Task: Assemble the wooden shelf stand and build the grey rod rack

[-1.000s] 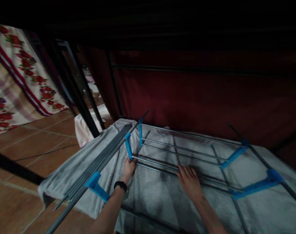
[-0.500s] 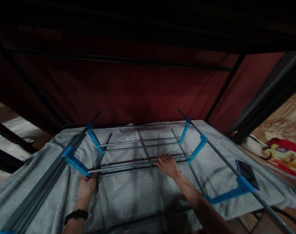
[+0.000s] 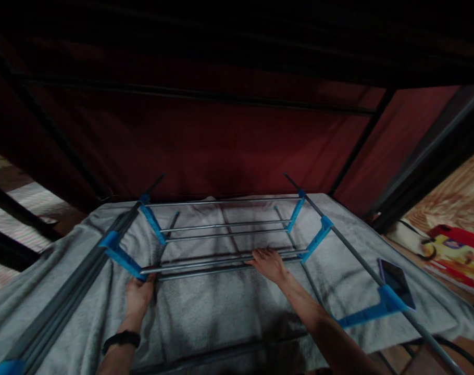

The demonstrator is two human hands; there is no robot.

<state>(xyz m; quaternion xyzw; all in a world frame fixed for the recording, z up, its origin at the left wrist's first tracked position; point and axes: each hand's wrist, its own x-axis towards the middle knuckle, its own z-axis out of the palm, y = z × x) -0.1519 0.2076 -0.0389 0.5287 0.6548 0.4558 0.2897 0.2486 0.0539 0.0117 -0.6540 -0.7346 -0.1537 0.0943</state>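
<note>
A rack frame of grey metal tubes and blue plastic connectors lies on a grey blanket (image 3: pixel 213 307). My left hand (image 3: pixel 139 298) is closed around the lower end of a blue connector (image 3: pixel 124 261) on the left side, beside the rod ends; some of its fingers are hidden under the connector. My right hand (image 3: pixel 269 264) is wrapped over a metal rod (image 3: pixel 206 263) right of its middle. That rod runs across to the blue connector (image 3: pixel 317 239) on the right. Just in front of it lies a second, parallel rod (image 3: pixel 206 272).
Several long grey tubes (image 3: pixel 71 291) lie bundled at the left. Near another blue connector (image 3: pixel 372 312) at the right is a phone (image 3: pixel 397 281). A red and yellow package (image 3: pixel 459 255) lies beyond the blanket. Dark posts and a dark red panel (image 3: pixel 221 146) stand behind.
</note>
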